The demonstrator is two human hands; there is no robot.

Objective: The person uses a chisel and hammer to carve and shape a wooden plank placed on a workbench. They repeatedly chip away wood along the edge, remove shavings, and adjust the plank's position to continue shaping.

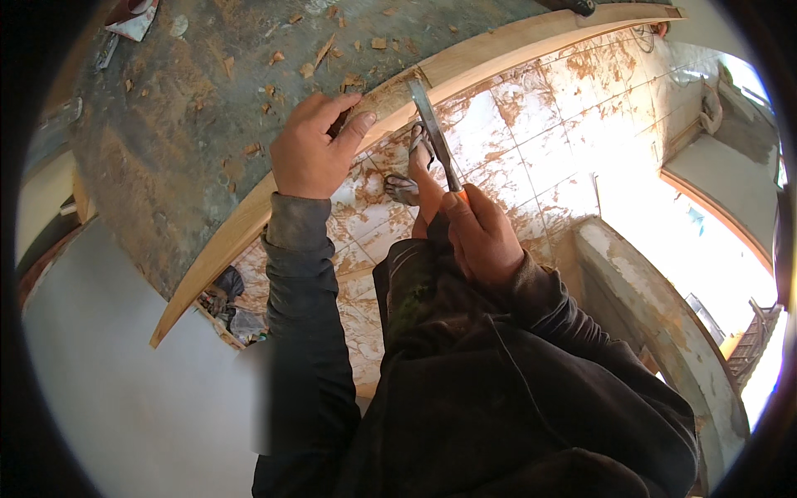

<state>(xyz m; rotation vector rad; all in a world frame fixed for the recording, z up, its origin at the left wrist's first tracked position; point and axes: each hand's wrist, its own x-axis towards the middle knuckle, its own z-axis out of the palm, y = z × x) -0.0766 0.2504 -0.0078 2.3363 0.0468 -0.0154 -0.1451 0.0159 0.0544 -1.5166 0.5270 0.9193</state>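
My right hand (486,232) is wrapped around the orange handle of a chisel (435,129). Its flat metal blade points away from me, and the tip lies over a long wooden board (481,62) along the workbench's front edge. By the blade tip, a darker, lower section of the board ends at a straight step. Left of it, my left hand (314,149) grips the same board, index finger across the top and thumb along the near side. The other fingers of that hand are mostly hidden.
The dusty workbench (191,124) carries scattered wood chips (324,51). A dark tool (577,7) lies at the far edge. Below is a tiled floor (531,158) strewn with shavings, with bags (246,324) under the bench's left end. A low wall (664,307) stands at right.
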